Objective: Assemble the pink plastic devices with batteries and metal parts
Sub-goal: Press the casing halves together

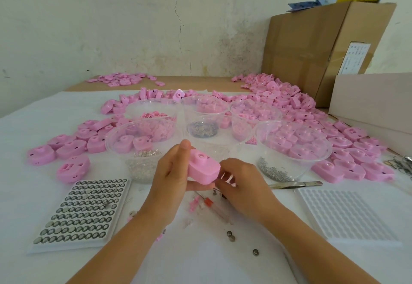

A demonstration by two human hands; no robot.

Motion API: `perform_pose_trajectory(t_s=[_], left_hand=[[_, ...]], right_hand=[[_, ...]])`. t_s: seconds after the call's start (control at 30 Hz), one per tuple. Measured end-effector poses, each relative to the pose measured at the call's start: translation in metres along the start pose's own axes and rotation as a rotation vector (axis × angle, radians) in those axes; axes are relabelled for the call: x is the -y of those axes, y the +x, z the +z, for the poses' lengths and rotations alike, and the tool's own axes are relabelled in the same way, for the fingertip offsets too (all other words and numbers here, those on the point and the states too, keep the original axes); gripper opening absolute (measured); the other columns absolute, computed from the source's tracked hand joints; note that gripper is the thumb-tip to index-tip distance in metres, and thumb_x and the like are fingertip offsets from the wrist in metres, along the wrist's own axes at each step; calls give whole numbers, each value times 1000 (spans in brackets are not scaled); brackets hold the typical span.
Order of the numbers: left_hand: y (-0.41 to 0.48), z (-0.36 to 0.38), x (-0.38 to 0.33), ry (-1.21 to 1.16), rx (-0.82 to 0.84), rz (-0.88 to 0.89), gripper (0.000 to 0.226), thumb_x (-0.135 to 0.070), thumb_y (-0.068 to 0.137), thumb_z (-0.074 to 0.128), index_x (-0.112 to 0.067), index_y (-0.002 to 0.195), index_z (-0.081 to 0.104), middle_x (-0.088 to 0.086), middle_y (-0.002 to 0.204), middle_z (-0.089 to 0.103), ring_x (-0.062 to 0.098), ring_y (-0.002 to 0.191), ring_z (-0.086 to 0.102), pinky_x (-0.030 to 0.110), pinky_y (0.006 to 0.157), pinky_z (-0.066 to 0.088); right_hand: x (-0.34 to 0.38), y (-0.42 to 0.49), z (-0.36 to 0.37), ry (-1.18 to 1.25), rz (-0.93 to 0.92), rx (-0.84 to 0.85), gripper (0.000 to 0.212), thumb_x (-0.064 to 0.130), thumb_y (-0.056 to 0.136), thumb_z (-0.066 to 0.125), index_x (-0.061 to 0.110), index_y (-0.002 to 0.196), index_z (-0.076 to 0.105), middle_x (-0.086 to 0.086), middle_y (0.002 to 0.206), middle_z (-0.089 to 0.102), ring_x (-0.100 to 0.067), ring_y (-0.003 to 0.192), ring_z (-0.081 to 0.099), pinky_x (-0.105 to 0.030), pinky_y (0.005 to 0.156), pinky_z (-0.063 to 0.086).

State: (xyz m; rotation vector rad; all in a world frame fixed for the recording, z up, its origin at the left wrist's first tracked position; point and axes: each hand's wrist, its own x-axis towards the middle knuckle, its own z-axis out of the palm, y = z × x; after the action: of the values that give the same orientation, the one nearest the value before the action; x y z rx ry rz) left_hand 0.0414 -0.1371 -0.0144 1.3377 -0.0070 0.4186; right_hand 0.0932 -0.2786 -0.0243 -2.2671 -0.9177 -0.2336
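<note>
**Pink device held in both hands over a crowded tabletop**

The white-covered tabletop (200, 266) runs back to a stained wall. A large cardboard box (312, 49) stands at the far right, and a wide heap of pink devices (301, 110) spreads in front of it. A smaller cluster (73, 143) lies to the left.

Five clear plastic bowls sit in the middle:
- The front left bowl (109, 141) holds a few pink devices and a bed of small silvery metal parts.
- The back left bowl (133, 105) holds small pink pieces.
- The middle bowl (186, 114) holds dark grey metal bits at its bottom.
- The back right bowl (276, 111) holds pink pieces.
- The front right bowl (327, 150) holds tiny grey metal parts along its near side.

At the near left, a battery tray (82, 212) is filled with rows of button batteries. At the near right lies a white tray (347, 214) with rows of round pockets.

The pink device (204, 169) being worked on is held up above the tabletop, just in front of the bowls. The left hand (171, 172) holds it, its grip wrapped around the left end with the thumb upright. The right hand (243, 185) has its grip curled, with the fingertips pinching at the device's right end. Whether a small part sits between them cannot be told.

Tweezers (294, 184) lie to the right of the hands. Three loose batteries (230, 235) lie between the forearms.
</note>
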Motion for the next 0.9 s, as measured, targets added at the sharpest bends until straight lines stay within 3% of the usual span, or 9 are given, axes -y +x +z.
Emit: perform_pose_trajectory(t_s=[0.1, 0.2, 0.4, 0.53, 0.6, 0.67, 0.73, 0.8, 0.9], left_hand=[[1, 0, -1, -61, 55, -74, 69, -70, 67, 60, -5, 91, 58, 14, 94, 70, 32, 81, 71, 34, 58, 57], [1, 0, -1, -187, 83, -125, 70, -66, 66, 63, -4, 94, 50, 21, 100, 67, 35, 86, 70, 37, 61, 57], [-1, 2, -7, -222, 110, -205, 72, -66, 42, 79, -20, 88, 48, 8, 74, 61, 28, 57, 67, 25, 38, 50], [-1, 2, -4, -13, 95, -194, 48, -49, 63, 79, -16, 76, 47, 4, 57, 49, 13, 42, 47, 19, 36, 35], [0, 1, -2, 37, 83, -188, 46, -46, 59, 75, -11, 69, 45, 8, 56, 43, 12, 40, 39, 18, 36, 31], [0, 0, -4, 89, 59, -178, 62, -51, 51, 86, -9, 71, 46, 7, 59, 42, 9, 39, 34, 15, 34, 26], [0, 0, -5, 151, 21, -159, 66, -65, 47, 72, -9, 74, 48, 1, 57, 52, 6, 36, 35, 13, 33, 24], [0, 2, -6, 200, 24, -182, 67, -74, 46, 53, -17, 81, 53, -4, 53, 58, 4, 35, 40, 14, 33, 26], [0, 0, -4, 203, 47, -243, 59, -72, 55, 50, -21, 84, 57, 0, 57, 58, 7, 38, 44, 14, 34, 29]], right_hand=[[4, 1, -13, 523, 234, -72, 14, 5, 84, 64, 14, 74, 64, 5, 64, 64, -6, 57, 55, -17, 60, 47], [6, 1, -22, 854, 370, -108, 15, -2, 84, 62, 9, 76, 68, -6, 64, 67, -10, 55, 58, -17, 57, 50], [8, 0, -29, 1135, 422, -132, 21, -6, 83, 60, 10, 83, 73, -6, 71, 70, -10, 63, 66, -15, 61, 51], [10, -1, -31, 1200, 355, -122, 19, -5, 77, 63, 10, 82, 73, -8, 73, 70, -12, 64, 66, -16, 60, 52], [11, -1, -31, 1240, 337, -112, 14, 3, 69, 66, 11, 76, 75, -8, 72, 70, -12, 64, 66, -16, 60, 52], [11, -1, -33, 1203, 346, -104, 13, 5, 70, 68, 15, 73, 75, -5, 73, 70, -11, 62, 65, -17, 58, 52], [10, -1, -32, 1019, 371, -127, 21, 1, 78, 67, 19, 69, 74, 0, 70, 70, -9, 60, 62, -17, 56, 50], [6, -1, -30, 644, 363, -159, 26, 3, 81, 67, 24, 67, 72, 6, 63, 67, -2, 55, 58, -13, 53, 47], [-1, -1, -25, 188, 296, -102, 16, 9, 83, 65, 23, 81, 73, 16, 60, 61, 10, 53, 55, -3, 51, 40]])
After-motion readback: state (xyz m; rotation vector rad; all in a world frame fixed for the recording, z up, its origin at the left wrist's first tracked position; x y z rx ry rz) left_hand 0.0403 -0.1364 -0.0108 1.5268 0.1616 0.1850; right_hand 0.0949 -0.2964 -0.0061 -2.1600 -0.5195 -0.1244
